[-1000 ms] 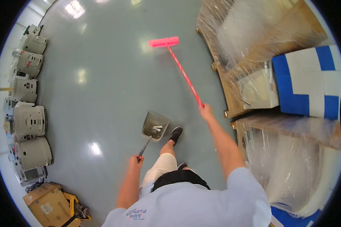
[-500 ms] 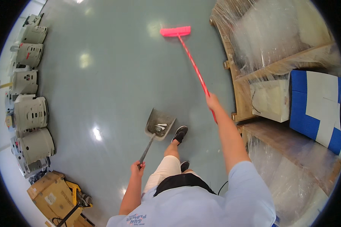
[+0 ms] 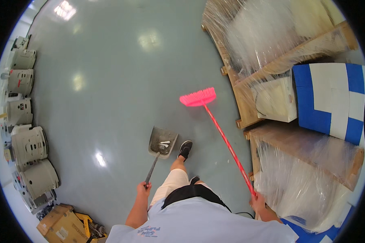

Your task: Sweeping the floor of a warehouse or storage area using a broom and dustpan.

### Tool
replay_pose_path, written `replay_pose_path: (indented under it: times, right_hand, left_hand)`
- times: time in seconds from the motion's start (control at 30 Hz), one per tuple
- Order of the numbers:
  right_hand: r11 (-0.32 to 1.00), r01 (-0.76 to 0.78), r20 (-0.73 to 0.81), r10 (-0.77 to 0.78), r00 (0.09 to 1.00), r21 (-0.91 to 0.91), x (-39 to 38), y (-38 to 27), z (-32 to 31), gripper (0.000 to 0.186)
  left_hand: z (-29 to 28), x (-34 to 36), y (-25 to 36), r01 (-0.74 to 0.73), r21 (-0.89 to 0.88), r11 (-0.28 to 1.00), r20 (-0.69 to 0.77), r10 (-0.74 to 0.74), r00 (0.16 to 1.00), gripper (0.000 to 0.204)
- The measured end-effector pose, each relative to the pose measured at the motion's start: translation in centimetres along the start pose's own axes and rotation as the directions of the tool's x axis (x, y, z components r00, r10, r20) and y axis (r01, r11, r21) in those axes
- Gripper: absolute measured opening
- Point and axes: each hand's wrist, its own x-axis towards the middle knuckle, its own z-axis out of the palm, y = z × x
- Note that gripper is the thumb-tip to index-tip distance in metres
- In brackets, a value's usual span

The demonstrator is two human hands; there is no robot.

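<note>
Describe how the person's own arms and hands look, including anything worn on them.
The left hand and right hand are bare: no gloves, watch or bracelet show. Both forearms are uncovered below the short sleeves of a light-blue fabric shirt, which bears a small, mostly blue print on its left chest.

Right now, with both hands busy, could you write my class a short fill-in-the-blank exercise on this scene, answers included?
1. The left hand grips the dustpan by its ____.
2. The right hand holds the broom, whose bristles are coloured ____.
3. Small white pieces lie inside the ____.
4. The patchwork panel on the right is white and ____.

Missing words: handle; pink; dustpan; blue.
</note>
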Motion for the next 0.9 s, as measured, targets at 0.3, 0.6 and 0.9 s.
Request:
replay_pose_path:
  times: [0.3,0.6,0.9]
  right_hand:
    - [0.902,0.431,-0.210,-0.425,0.880,-0.021,31.3,-26.7,5.1,0.027]
    - [0.982,0.183,-0.047,-0.181,0.982,0.047,41.2,-42.3,3.3,0.031]
    - [0.947,0.086,-0.112,-0.054,0.992,0.308,34.6,-22.4,8.9,0.025]
  left_hand:
    - [0.3,-1.0,-0.1,-0.021,-0.019,1.000,-0.052,0.020,0.998,0.018]
    - [-0.7,-0.8,-1.7,-0.056,-0.024,0.998,0.011,0.056,0.998,0.027]
    - [0.3,-1.5,-1.2,-0.075,0.028,0.997,0.017,0.074,0.997,0.025]
